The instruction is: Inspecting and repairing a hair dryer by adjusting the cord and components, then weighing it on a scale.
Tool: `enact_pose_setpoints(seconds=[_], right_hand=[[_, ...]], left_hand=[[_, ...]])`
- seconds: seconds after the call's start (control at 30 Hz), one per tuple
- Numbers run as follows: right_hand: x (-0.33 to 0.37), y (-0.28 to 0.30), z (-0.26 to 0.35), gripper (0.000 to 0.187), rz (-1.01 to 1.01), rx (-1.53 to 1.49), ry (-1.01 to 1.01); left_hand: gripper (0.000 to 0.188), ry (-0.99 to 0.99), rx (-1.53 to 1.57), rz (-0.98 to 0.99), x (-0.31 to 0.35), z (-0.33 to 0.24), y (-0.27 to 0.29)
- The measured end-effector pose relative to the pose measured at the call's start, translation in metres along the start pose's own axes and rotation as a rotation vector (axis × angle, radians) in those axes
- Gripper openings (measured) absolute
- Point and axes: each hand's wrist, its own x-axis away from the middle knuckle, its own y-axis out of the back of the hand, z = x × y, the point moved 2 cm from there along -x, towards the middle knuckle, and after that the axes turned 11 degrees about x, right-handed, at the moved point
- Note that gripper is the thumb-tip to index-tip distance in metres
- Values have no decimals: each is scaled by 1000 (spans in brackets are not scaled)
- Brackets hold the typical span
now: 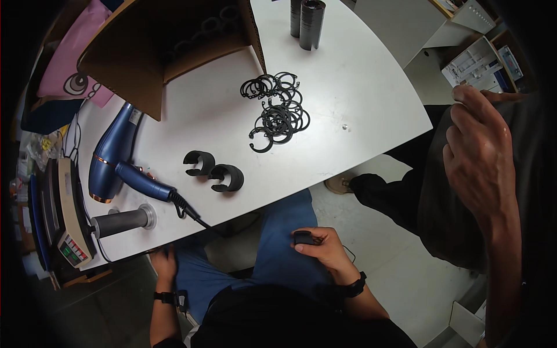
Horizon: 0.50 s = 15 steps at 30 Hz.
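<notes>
My right hand (pixel 325 248) is closed over my lap around a small black piece (pixel 302 237), which looks like a short stack of retaining rings partly hidden by the fingers. My left hand (pixel 164 264) hangs low beside my left thigh, close to the table's front edge; its fingers are mostly hidden. On the white table (pixel 348 87) stand two short C-shaped stacks of black retaining rings, one (pixel 199 163) just behind the other (pixel 227 178). Farther back, loose black retaining rings (pixel 278 119) lie in a tangled heap.
A blue hair dryer (pixel 111 152) lies left, its cord over the front edge. Nearby are a grey cylinder with a metal flange (pixel 122 223) and a scale (pixel 72 232). An open cardboard box (pixel 125 55) and tall ring stacks (pixel 311 26) stand behind. Another person's hand (pixel 481 148) is at right.
</notes>
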Motion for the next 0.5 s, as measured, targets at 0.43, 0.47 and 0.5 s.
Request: enact_pose_setpoints(seconds=[0.43,0.47,0.5], right_hand=[[0,4,-3,36,-6,-3,-15],[1,4,-3,36,-6,2,-16],[1,3,-3,36,-5,0,-17]], left_hand=[[52,275,-79,353,-15,-43,22],[52,265,-73,348,-16,-45,23],[52,257,-68,341,-15,-46,25]])
